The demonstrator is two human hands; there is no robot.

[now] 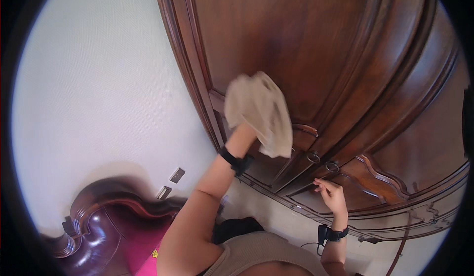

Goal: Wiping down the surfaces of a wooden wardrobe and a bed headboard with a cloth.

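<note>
One bare left hand (245, 132) reaches up beneath a beige, thin-looking fabric cloth (260, 110), which hides the fingers, so I cannot tell whether they are clamped on it or lie flat. To work the fabric well, I would spread it under the whole palm, press lightly and evenly, follow the grain in long overlapping strokes, and use a folded edge for the grooves of the moulding. Its lower corner hangs loose and is best gathered in, lest it catch on the round metal ring pulls (313, 157) nearby. The cloth is creased, with darker folds or patches down its right side and a blurred upper edge; it sits before the lower part of the left door of a dark reddish-brown, polished wooden wardrobe (316, 73), though firm contact is hard to confirm. The panel looks glossy, with paler reflections along its raised frame. The bare right hand (333, 196), empty, its fingers loosely bent and apart, is near the lower pulls; keeping it off the polish would probably avoid smudges. Farther out stand a white textured wall (98, 78) and a dark purple, padded leather headboard-like piece (96, 231) with a carved wooden rim.
</note>
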